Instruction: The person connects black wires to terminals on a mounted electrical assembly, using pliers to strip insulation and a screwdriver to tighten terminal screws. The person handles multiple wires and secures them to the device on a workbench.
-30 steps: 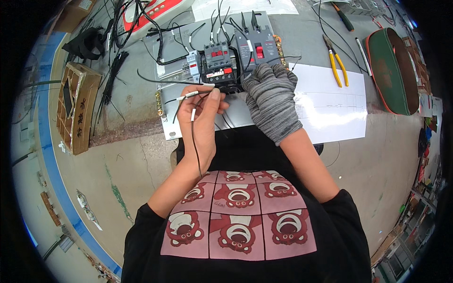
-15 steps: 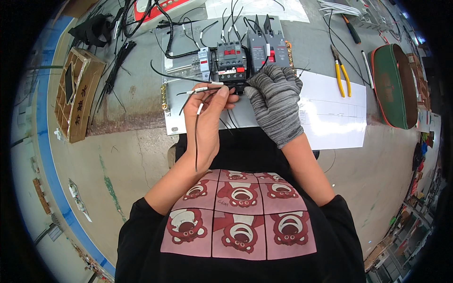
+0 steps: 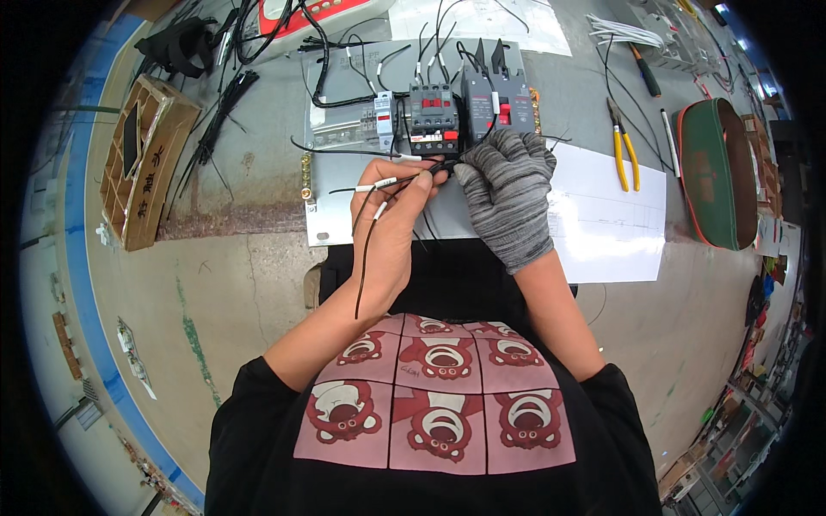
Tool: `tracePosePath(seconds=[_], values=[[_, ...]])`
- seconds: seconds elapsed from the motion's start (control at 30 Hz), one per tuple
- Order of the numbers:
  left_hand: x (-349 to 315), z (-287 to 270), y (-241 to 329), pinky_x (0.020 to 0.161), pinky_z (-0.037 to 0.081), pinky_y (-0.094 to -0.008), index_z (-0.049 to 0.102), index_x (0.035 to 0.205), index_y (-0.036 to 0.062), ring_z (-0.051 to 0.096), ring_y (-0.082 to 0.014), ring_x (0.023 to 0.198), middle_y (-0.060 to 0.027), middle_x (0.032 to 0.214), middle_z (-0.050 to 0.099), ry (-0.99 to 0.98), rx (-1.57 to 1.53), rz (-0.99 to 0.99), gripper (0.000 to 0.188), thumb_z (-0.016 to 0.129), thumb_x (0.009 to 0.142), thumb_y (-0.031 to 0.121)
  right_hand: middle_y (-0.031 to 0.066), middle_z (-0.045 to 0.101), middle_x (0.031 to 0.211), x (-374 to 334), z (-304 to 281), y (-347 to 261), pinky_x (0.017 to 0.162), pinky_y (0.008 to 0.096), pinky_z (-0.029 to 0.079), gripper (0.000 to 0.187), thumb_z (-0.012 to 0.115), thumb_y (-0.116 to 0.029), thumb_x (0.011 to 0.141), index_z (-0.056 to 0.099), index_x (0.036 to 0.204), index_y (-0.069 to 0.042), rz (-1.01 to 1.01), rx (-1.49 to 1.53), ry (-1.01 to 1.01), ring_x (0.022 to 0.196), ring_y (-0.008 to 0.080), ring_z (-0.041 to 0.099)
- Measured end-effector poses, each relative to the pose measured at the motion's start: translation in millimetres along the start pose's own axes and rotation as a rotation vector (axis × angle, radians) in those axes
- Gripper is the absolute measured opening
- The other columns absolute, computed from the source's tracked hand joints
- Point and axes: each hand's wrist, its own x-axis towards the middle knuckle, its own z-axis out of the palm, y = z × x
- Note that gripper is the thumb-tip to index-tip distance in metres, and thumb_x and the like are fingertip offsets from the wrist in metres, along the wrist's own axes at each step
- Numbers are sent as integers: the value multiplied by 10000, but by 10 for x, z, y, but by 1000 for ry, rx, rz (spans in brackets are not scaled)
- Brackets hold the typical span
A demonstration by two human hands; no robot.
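Several black wires [image 3: 368, 249] with white marker sleeves [image 3: 380, 210] gather in my bare left hand [image 3: 391, 232], pinched between thumb and fingers. Close beside it, my right hand [image 3: 509, 202], in a grey striped glove, is closed with its fingers curled at the right end of the wire bundle. What the glove grips is hidden. Just beyond my hands, a contactor [image 3: 433, 110], a circuit breaker [image 3: 501, 103] with a red switch and a slim light-grey module [image 3: 384, 120] sit on a grey metal mounting plate [image 3: 331, 219]. More black wires rise behind them.
Yellow-handled pliers [image 3: 625, 155] lie right of the plate, above a white sheet [image 3: 607, 224]. A green case [image 3: 718, 172] stands farther right. At left are a wooden box [image 3: 142, 163] and a bunch of thin black strips [image 3: 219, 112]. A red-and-white device [image 3: 323, 15] is at the back.
The view has shifted slightly. My left fingers have moved a little along the wires, and the marker sleeves now sit closer together above the hand. The gloved hand stays beside the bundle.
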Motion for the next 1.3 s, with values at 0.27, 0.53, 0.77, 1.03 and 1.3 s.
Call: tracePosePath(seconds=[0.27,0.53,0.77,1.03,1.3], values=[[70,-111,0,877,481,-287,541,962,41,634,-185,960,-140,1087,644,-110,35,7,75,598,918,60,108,645,912,21,-19,63,816,444,434,161,696,-190,754,706,870,-79,-50,-44,-36,882,328,578],[20,-57,-24,871,468,-279,570,1032,39,619,-161,961,-118,1103,641,-48,28,5,114,563,955,123,53,634,901,33,-50,114,836,444,417,127,721,-186,733,707,833,-109,-36,-10,-113,893,301,568],[29,-94,8,869,470,-279,576,1046,36,612,-150,933,-122,1096,630,-111,40,-42,123,540,966,122,50,627,890,18,-32,124,832,436,414,137,729,-204,732,709,834,-115,-29,6,-101,899,300,566],[23,-70,14,868,482,-278,571,1064,31,620,-158,928,-146,1105,626,-79,85,-19,134,535,966,116,45,635,864,36,-137,104,856,388,409,161,740,-187,743,707,870,-92,-2,8,-174,875,246,593],[9,-10,23,885,493,-285,590,1078,-5,638,-172,942,-138,1065,645,13,-9,-81,188,547,967,140,46,691,907,172,-275,-5,663,217,492,255,618,-181,924,639,1098,3,545,765,7,718,89,577]])
